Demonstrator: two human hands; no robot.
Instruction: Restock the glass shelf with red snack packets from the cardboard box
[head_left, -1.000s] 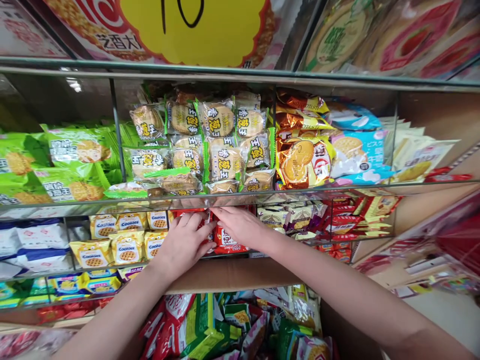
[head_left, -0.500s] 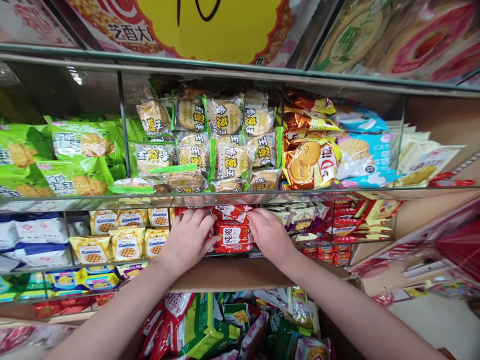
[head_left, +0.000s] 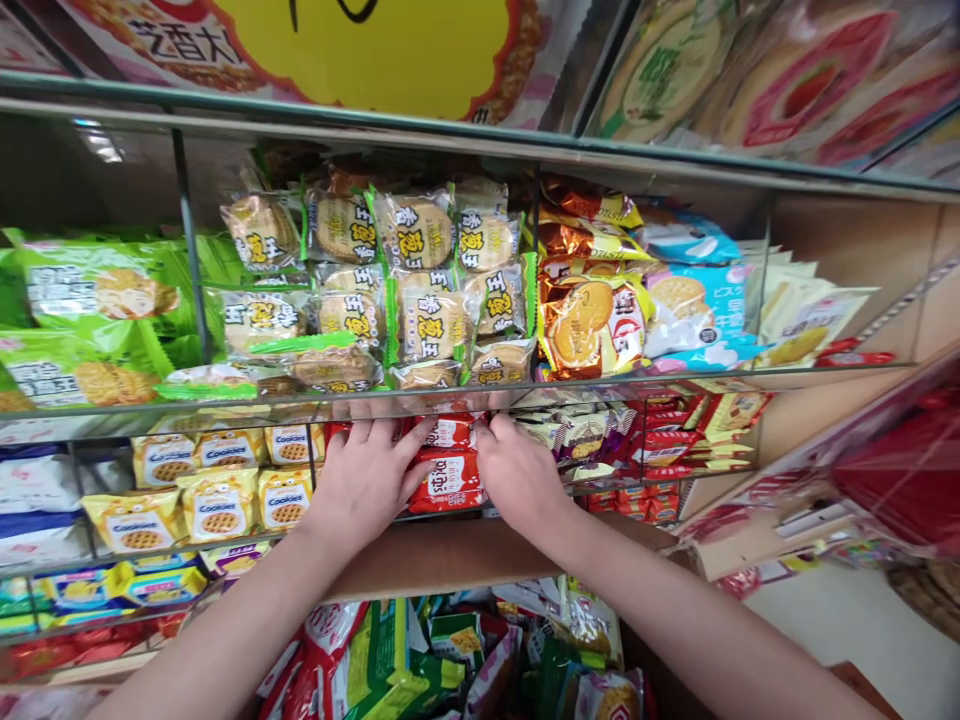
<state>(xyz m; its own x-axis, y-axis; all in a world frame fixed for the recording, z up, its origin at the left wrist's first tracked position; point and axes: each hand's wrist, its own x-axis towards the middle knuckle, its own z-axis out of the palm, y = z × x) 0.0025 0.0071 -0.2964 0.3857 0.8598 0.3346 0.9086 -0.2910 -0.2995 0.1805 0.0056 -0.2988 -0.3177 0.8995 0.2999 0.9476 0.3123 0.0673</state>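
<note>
On a lower shelf sits a small stack of red snack packets (head_left: 450, 482) with white labels. My left hand (head_left: 364, 475) lies over the left side of the stack, its fingers stretched and apart, the thumb near the lower packet. An upper red packet (head_left: 453, 432) lies between my two hands, just under the glass shelf edge. The fingers of my right hand (head_left: 519, 472) are curled at this packet's right end, and they look closed on it. The tips of several fingers are hidden behind the glass edge.
A cardboard box (head_left: 390, 560) full of mixed snack packets stands below my forearms. Yellow cookie packets (head_left: 220, 500) are left of my hands, cream and purple packets (head_left: 581, 440) to the right. The glass shelf above holds clear-wrapped round biscuits (head_left: 424, 310); thin dividers separate the goods.
The view has shifted, so the shelves appear further left. The upper red packet sits deeper between my hands, and my right fingers reach further in under the glass edge.
</note>
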